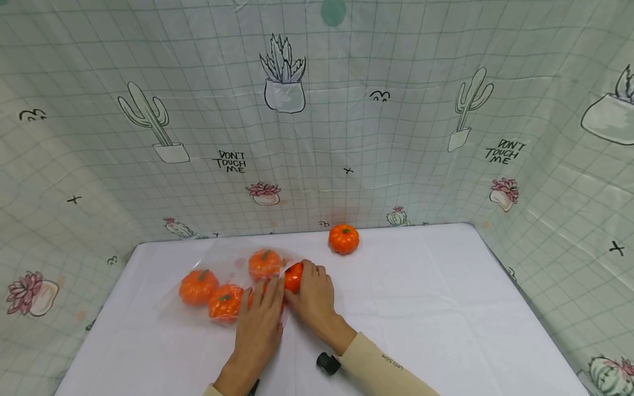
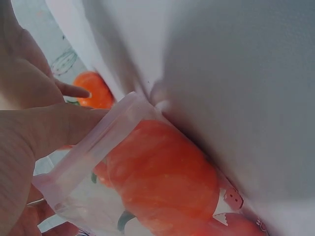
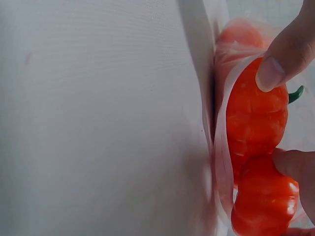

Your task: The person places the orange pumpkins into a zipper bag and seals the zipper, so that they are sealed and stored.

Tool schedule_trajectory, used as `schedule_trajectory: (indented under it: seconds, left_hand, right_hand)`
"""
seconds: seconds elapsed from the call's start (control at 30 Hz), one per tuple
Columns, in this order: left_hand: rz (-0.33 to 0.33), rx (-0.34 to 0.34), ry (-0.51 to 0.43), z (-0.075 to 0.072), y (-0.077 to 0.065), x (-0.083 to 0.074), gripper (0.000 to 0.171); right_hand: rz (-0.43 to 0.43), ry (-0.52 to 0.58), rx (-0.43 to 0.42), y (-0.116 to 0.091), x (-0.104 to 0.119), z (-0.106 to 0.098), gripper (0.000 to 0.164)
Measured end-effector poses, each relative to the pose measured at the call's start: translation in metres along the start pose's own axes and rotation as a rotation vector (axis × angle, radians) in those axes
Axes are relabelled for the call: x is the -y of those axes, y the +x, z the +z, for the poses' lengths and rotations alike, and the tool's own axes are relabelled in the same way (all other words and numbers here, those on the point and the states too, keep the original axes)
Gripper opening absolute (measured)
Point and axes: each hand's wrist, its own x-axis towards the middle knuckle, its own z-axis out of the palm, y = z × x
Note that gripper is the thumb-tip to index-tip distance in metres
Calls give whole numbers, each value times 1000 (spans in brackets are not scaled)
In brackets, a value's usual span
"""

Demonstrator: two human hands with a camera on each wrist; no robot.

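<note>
A clear plastic bag (image 1: 218, 257) lies on the table with several small orange toy pumpkins (image 1: 198, 287) inside, their stems green. At the bag's right-hand mouth, my left hand (image 1: 261, 319) grips the edge, its thumb inside against a pumpkin (image 3: 251, 113). The pinkish rim (image 2: 93, 147) shows close up in the left wrist view. My right hand (image 1: 315, 291) holds another pumpkin (image 3: 266, 196) between thumb and fingers, right at the open mouth. That pumpkin touches the one beside it. Part of the bag is hidden under my hands.
One loose pumpkin (image 1: 344, 239) sits at the table's back edge, outside the bag. A white cloth covers the table (image 1: 421, 308). Behind and at the sides hangs a checked curtain (image 1: 322, 137) with cactus prints.
</note>
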Motion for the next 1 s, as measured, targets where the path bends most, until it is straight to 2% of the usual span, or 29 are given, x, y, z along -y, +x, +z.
schedule_trajectory:
  seconds: [0.33, 0.47, 0.7, 1.0]
  left_hand:
    - [-1, 11, 18, -2, 0, 0, 97]
    - [-4, 14, 13, -2, 0, 0, 96]
    - [0, 32, 35, -3, 1, 0, 95]
    - [0, 39, 25, -4, 1, -1, 96]
  right_hand:
    - [-49, 0, 24, -7, -12, -8, 73]
    - [-48, -13, 22, -9, -15, -10, 67]
    - [-43, -20, 27, -6, -14, -8, 62]
    - [-45, -77, 54, 0, -8, -6, 66]
